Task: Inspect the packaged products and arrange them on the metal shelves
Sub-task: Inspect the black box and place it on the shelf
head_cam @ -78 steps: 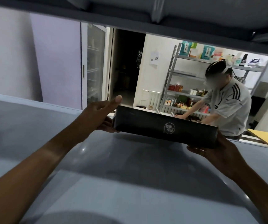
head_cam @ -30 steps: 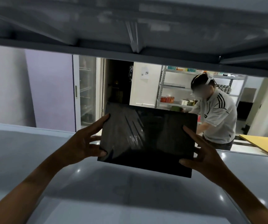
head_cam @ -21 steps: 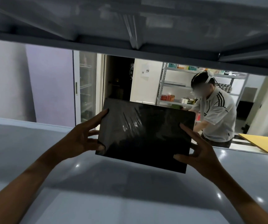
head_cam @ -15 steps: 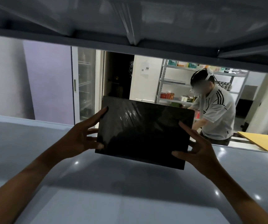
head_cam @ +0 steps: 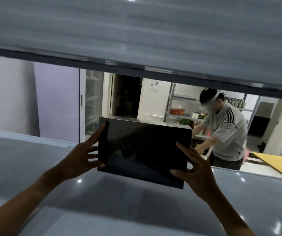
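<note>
A flat black box, wrapped in glossy film that caught dim reflections, was held upright in the air between two hands, its broad face turned toward the camera. It hung above a grey metal shelf and below the underside of the next shelf up, which filled the top of the view and was blurred. The left hand grasped the box's left edge: the forefinger lay straight up along that edge toward the upper corner, the thumb pressed on the front face near the lower corner, and the other fingers spread behind the box. The right hand grasped the lower right corner, with one finger stretched up across the front face and the thumb laid on the face near the bottom edge; its remaining fingers were hidden behind the box. The box's bottom edge did not seem to touch the shelf surface, though the gap was hard to judge. Through the opening between the two shelves, another person in a grey striped shirt bent over a far rack stocked with coloured packages. A yellow board lay at the right, and a glass-doored cabinet stood beside a purple wall.
</note>
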